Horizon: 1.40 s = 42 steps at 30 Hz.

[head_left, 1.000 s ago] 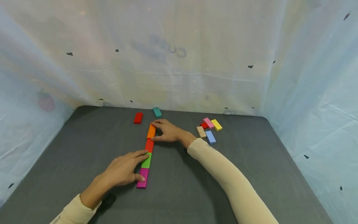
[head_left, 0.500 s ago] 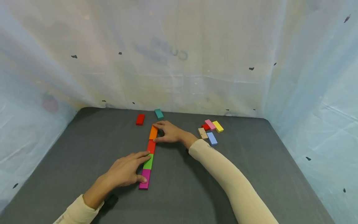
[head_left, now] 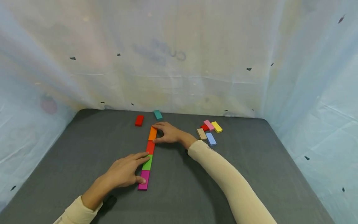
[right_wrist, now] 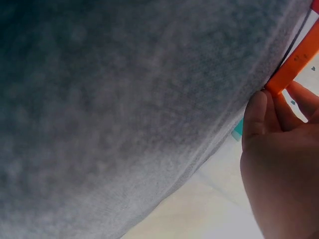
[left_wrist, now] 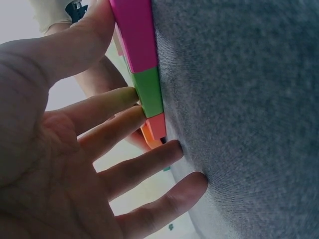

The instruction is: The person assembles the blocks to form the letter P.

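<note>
Row of four blocks end to end on the grey mat (head_left: 70, 149): magenta block (head_left: 144, 179), green block (head_left: 147, 162), red block (head_left: 150, 147), orange block (head_left: 152, 133). Left hand (head_left: 124, 171) spread flat, fingers straight, thumb touching magenta, fingertips on green. Right hand (head_left: 169, 133) pinches the orange block's far end. No containers visible.

Both arms reach forward in cream sleeves. The left hand (head_left: 124, 171) lies low with fingers straight and spread, thumb tucked near the body. The right hand (head_left: 169, 133) stretches farther out, wrist bent inward, fingers lightly curved and thumb set apart.
</note>
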{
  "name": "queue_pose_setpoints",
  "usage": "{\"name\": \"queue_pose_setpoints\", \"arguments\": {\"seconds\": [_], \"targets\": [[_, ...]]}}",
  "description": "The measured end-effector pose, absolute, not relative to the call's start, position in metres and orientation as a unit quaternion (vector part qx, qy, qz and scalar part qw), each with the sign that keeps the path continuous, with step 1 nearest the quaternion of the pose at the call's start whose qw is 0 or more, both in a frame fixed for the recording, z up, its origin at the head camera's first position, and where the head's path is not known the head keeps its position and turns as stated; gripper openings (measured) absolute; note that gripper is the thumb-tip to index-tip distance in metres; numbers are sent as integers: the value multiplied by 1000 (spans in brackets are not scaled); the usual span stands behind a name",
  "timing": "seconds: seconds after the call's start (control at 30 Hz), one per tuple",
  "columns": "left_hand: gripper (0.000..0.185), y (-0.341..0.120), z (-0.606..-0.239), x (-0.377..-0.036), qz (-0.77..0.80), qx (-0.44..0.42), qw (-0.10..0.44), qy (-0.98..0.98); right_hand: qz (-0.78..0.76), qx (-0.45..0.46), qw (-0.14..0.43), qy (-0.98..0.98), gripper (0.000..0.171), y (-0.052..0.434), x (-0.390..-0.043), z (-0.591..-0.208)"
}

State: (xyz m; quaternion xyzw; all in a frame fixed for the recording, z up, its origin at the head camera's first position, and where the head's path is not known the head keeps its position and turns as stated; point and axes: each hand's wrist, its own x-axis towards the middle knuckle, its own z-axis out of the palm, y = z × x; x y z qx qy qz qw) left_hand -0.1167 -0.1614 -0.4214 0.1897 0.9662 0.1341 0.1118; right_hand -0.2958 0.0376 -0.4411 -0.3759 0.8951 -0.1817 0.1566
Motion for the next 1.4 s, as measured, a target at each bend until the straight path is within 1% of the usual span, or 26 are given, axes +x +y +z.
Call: {"name": "queue_pose_setpoints", "arguments": {"seconds": [0.17, 0.47, 1.4], "targets": [[86, -162, -422, -117, 134, 188, 114, 966, -195, -375, 159, 892, 81, 38, -296, -444], [85, -163, -423, -118, 135, 191, 117, 965, -211, -378, 150, 889, 75, 39, -298, -449], [87, -162, -423, -118, 134, 193, 112, 966, -219, -358, 153, 895, 72, 38, -298, -443]]}}
